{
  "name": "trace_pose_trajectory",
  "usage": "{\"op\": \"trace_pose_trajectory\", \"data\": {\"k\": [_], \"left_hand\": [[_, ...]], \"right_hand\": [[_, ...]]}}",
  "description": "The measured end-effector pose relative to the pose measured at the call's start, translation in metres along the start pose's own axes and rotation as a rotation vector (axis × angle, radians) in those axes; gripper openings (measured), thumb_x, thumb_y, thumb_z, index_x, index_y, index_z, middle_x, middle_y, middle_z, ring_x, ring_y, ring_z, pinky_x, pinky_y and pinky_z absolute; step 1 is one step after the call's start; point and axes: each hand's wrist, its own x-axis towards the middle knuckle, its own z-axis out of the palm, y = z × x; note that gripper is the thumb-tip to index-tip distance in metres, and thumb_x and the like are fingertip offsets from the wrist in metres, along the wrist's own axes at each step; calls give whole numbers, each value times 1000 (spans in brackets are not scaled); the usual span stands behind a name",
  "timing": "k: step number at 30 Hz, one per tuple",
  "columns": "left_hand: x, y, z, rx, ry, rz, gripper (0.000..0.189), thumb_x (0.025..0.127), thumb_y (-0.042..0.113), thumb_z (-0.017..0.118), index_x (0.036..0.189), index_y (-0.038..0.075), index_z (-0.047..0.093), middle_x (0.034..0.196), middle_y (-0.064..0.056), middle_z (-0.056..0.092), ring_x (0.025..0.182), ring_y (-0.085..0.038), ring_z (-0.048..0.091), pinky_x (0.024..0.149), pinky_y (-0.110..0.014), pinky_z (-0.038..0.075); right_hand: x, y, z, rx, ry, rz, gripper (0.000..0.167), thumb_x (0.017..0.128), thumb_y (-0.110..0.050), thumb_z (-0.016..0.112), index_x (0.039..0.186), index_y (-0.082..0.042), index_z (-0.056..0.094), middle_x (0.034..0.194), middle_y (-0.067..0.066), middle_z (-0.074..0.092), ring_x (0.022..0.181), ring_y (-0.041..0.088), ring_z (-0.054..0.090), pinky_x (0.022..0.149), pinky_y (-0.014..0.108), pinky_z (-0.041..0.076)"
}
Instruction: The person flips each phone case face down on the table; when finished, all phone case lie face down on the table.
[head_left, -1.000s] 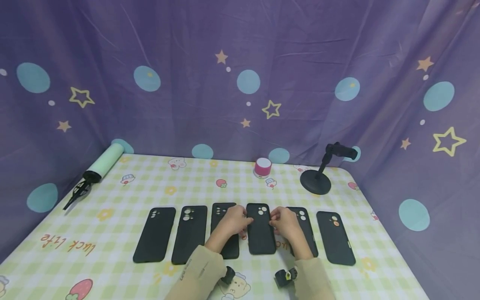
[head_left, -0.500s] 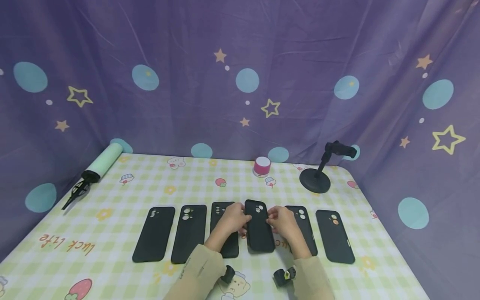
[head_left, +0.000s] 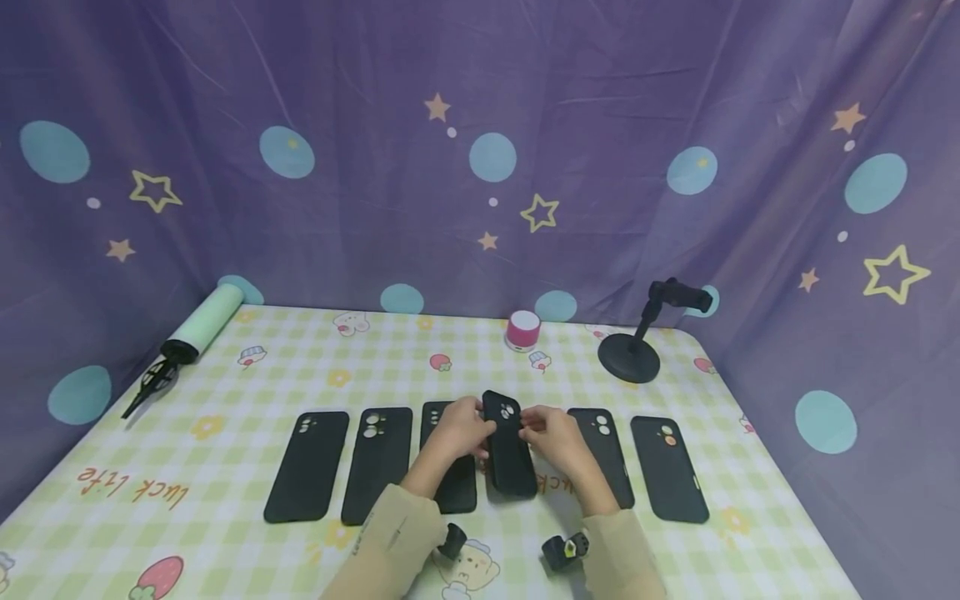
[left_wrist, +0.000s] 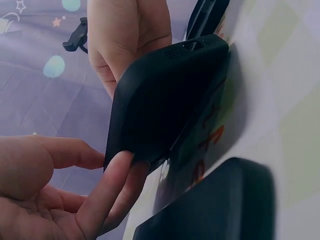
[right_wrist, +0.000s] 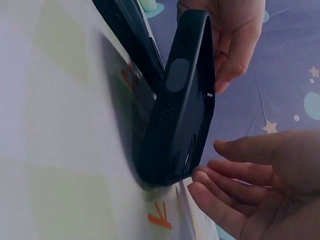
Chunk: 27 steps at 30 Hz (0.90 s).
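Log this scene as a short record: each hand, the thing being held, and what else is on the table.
Left hand: grips a black phone case
Held case: tilted
Right hand: at the case's right edge; thumb apart, finger contact unclear
Other cases: five, lying flat
Farther back: pink-and-white cylinder, black stand
Far left: mint-green tube
Surface: checkered tablecloth

Orange "luck life" upside down on tablecloth (head_left: 225, 492); left sleeve (head_left: 397, 533) lettering illegible.
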Motion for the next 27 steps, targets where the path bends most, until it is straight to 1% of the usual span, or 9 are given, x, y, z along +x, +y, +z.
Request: {"op": "trace_pose_trajectory", "data": {"k": [2, 4, 9, 15, 18, 23, 27], "left_hand": [[-1, 1, -2, -4, 3, 2, 47, 90, 9, 61, 131, -9, 47, 86, -11, 63, 55, -12, 64, 52, -25, 57], [-1, 2, -4, -7, 4, 9, 46, 90, 9, 61, 131, -9, 48, 86, -12, 63, 55, -13, 64, 52, -25, 57], [-3, 4, -8, -21, -7, 5, 46, 92, 11, 61, 132, -7, 48, 90, -12, 65, 60, -14, 64, 54, -26, 58], [-4, 5, -10, -19, -7, 21, 45, 93, 12, 61, 132, -6, 49, 99, -16, 66, 61, -14, 64, 55, -27, 59], [-5, 6, -11, -38, -5, 36, 44, 94, 13, 60, 132, -6, 49, 104, -18, 66, 63, -15, 66, 55, -26, 59], [-6, 9, -13, -68, -9, 67, 41, 95, 11, 57, 132, -6, 49, 101, -18, 68, 66, -15, 67, 55, -27, 59], [-7, 9, -14, -81, -8, 90, 39, 96, 11, 56, 131, -6, 51, 95, -16, 68, 66, -13, 66, 56, -27, 59]], "right_hand": [[0, 0, 1, 11, -15, -5, 26, 87, -7, 69, 113, 0, 68, 105, 13, 73, 95, 24, 71, 84, 37, 58], [0, 0, 1, 25, -34, -4, 26, 89, -9, 67, 114, -1, 68, 107, 13, 72, 97, 24, 70, 83, 36, 58], [0, 0, 2, 127, -107, 16, 29, 94, -13, 62, 119, 1, 65, 114, 17, 70, 103, 27, 69, 80, 33, 60], [-1, -1, 0, 277, -205, 46, 38, 98, -16, 56, 128, 7, 57, 126, 23, 62, 115, 35, 63, 88, 37, 58], [-1, -1, -1, 321, -251, 40, 43, 98, -20, 56, 131, 9, 53, 131, 25, 59, 120, 37, 59, 92, 39, 56], [0, -1, -2, 334, -297, 18, 53, 97, -29, 58, 134, 9, 50, 134, 26, 56, 123, 38, 57, 94, 40, 55], [0, -1, 0, 329, -312, 4, 57, 97, -32, 58, 135, 10, 48, 136, 27, 54, 122, 37, 58, 95, 40, 55]]}}
